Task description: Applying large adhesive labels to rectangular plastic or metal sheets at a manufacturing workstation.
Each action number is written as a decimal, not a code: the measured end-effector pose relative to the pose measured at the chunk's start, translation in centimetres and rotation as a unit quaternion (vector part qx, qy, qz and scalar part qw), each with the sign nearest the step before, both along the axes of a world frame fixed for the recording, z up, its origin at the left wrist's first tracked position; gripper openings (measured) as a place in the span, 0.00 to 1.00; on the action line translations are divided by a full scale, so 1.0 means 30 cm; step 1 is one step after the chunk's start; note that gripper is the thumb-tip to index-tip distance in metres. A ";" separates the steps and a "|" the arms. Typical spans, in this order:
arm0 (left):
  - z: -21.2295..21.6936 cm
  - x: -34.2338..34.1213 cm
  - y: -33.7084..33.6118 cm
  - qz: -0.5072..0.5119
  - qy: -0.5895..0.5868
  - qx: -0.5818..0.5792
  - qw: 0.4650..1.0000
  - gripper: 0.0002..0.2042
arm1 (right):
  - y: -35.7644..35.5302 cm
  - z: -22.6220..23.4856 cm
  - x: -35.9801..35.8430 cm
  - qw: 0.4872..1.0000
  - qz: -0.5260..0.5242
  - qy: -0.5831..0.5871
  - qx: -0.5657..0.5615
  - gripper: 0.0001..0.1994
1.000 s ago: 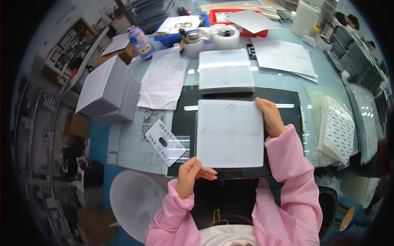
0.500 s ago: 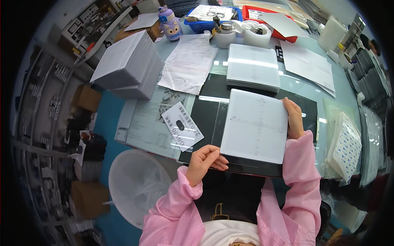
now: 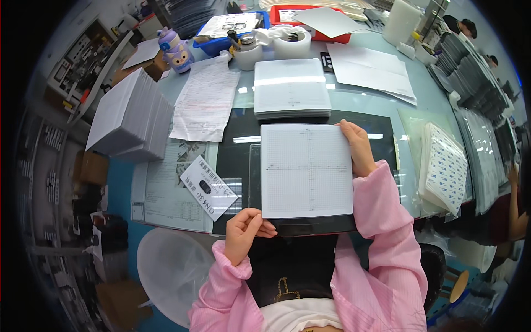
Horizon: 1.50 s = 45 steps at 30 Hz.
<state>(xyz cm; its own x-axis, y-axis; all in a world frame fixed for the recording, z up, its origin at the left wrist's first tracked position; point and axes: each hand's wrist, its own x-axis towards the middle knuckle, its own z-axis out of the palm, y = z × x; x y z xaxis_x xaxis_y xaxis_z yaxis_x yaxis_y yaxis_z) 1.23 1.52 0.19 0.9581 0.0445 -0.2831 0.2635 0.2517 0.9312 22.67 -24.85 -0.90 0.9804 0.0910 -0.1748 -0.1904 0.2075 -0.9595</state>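
A white square sheet (image 3: 307, 170) printed with a fine grid and a cross lies on a black mat (image 3: 238, 160) on the glass table. My left hand (image 3: 246, 229) pinches the sheet's near left corner. My right hand (image 3: 357, 146) holds its far right edge, fingers curled over the corner. Both arms wear pink sleeves. Just beyond the sheet sits a stack of similar white gridded sheets (image 3: 291, 88).
A tall stack of white sheets (image 3: 130, 116) stands at the left, with a printed paper (image 3: 203, 102) and a small label card (image 3: 208, 188) beside the mat. Tape rolls (image 3: 292, 41), a purple figurine bottle (image 3: 176, 51), blue and red trays sit at the back. Dotted pads (image 3: 442, 166) lie right.
The view has shifted and the sheet now lies square on the mat. My left hand has slid up to the sheet's near left corner; my right hand stays on the far right edge.
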 end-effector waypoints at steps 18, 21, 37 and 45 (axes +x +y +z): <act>-0.006 -0.010 -0.001 -0.027 -0.032 0.018 0.999 0.08 | 0.010 0.029 -0.013 0.998 0.009 0.028 -0.057 0.17; 0.005 -0.005 -0.011 -0.039 -0.025 0.012 0.999 0.08 | 0.003 0.019 -0.008 0.999 0.010 0.014 -0.031 0.17; -0.001 -0.010 -0.012 -0.066 -0.025 0.033 0.997 0.08 | 0.002 0.060 -0.019 0.999 -0.016 0.023 -0.020 0.24; 0.012 -0.008 -0.009 -0.061 -0.023 0.012 0.998 0.09 | 0.008 0.051 -0.020 0.999 -0.002 0.033 -0.006 0.20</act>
